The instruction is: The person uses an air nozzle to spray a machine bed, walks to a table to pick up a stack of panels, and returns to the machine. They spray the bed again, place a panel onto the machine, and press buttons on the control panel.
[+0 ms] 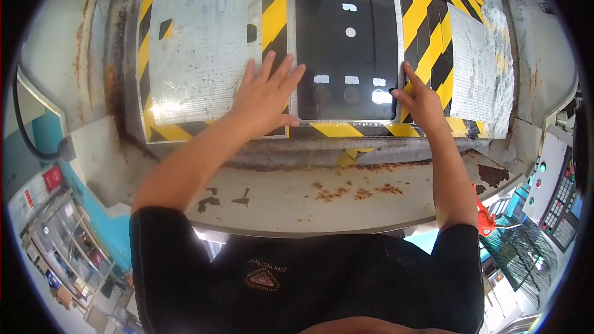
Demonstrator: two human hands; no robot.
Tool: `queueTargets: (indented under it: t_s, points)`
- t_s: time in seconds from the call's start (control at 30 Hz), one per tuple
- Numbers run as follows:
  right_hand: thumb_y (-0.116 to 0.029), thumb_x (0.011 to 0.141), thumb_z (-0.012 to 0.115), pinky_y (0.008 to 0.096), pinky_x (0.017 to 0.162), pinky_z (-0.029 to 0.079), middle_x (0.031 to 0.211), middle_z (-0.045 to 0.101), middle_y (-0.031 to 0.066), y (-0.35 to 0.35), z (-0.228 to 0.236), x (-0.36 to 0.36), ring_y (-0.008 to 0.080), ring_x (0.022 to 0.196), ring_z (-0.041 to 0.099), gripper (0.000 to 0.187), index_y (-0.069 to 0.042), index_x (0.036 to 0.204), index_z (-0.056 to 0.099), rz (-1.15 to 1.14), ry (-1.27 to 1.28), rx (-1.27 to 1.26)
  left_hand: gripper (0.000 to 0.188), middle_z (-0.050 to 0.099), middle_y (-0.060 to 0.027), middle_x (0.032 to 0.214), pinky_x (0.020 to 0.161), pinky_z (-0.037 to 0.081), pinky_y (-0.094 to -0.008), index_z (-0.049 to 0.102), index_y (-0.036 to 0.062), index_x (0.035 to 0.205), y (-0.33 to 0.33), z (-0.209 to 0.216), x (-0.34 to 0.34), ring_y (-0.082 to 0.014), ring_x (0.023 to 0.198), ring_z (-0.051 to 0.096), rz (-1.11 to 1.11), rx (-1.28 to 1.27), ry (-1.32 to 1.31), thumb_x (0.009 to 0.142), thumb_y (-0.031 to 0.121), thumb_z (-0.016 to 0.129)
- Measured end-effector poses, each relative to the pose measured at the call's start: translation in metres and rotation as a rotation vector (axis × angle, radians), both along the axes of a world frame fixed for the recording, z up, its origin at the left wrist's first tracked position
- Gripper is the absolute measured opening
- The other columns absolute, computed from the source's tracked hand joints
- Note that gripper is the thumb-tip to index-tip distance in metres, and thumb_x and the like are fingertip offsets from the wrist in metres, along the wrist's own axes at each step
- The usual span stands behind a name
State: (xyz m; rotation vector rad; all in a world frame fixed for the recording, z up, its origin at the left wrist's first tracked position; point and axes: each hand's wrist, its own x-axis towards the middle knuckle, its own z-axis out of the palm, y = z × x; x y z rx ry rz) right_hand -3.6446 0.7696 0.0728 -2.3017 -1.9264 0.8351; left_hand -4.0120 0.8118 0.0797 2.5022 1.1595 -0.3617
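A black glass-like panel with a pale border and small white marks lies flat on the machine bed, between strips of yellow-and-black tape. My left hand rests beside its left edge with fingers spread, the thumb at the near left corner and the fingertips reaching toward the border. At the right edge is my right hand. Its index finger stretches along the border and its thumb reaches onto the panel's near right part. The other fingers of that hand are curled and partly hidden.
A wet, ribbed pale sheet lies left of the panel, another to the right. Nearest me runs the rust-spotted machine ledge. A red-handled tool hangs at the right, near a button control panel. A black hose curves at left.
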Motion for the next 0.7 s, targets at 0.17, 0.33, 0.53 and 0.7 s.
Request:
queueTargets:
  t_s: [0.17, 0.33, 0.53, 0.7]
  points:
    - [-0.046, 0.086, 0.073, 0.0421, 0.071, 0.054, 0.083, 0.07, 0.0194, 0.0005, 0.0, -0.002, 0.0358, 0.078, 0.07, 0.074, -0.021, 0.15, 0.044, -0.014, -0.028, 0.014, 0.108, 0.019, -0.0151, 0.164, 0.12, 0.016, -0.0592, 0.024, 0.0144, 0.158, 0.0007, -0.001, 0.0002, -0.0416, 0.151, 0.015, -0.023, 0.008, -0.007, 0.074, 0.06, 0.076]
    - [-0.047, 0.086, 0.073, 0.0424, 0.072, 0.053, 0.084, 0.07, 0.0203, 0.0007, 0.0012, -0.0034, 0.0361, 0.079, 0.07, 0.074, -0.021, 0.15, 0.045, -0.032, -0.022, -0.01, 0.108, 0.019, -0.0158, 0.164, 0.12, 0.016, -0.0588, 0.024, 0.0151, 0.158, 0.0003, -0.003, -0.0011, -0.0423, 0.151, 0.015, -0.025, 0.017, -0.03, 0.074, 0.059, 0.076]
    - [-0.048, 0.085, 0.073, 0.042, 0.073, 0.054, 0.085, 0.07, 0.0208, 0.0007, 0.0002, -0.0033, 0.036, 0.08, 0.07, 0.076, -0.02, 0.15, 0.045, -0.033, -0.033, 0.003, 0.107, 0.019, -0.0156, 0.164, 0.119, 0.017, -0.0586, 0.026, 0.0155, 0.157, 0.0003, -0.0038, -0.0012, -0.042, 0.151, 0.016, -0.027, 0.033, -0.038, 0.073, 0.059, 0.076]
    - [-0.047, 0.085, 0.074, 0.042, 0.075, 0.055, 0.089, 0.071, 0.0219, 0.0005, -0.0021, -0.0006, 0.0359, 0.083, 0.071, 0.074, -0.022, 0.149, 0.046, -0.037, 0.012, -0.009, 0.106, 0.021, -0.0152, 0.163, 0.119, 0.018, -0.059, 0.028, 0.0167, 0.156, 0.0005, -0.0022, -0.0003, -0.0414, 0.151, 0.017, -0.018, 0.016, -0.001, 0.072, 0.058, 0.078]
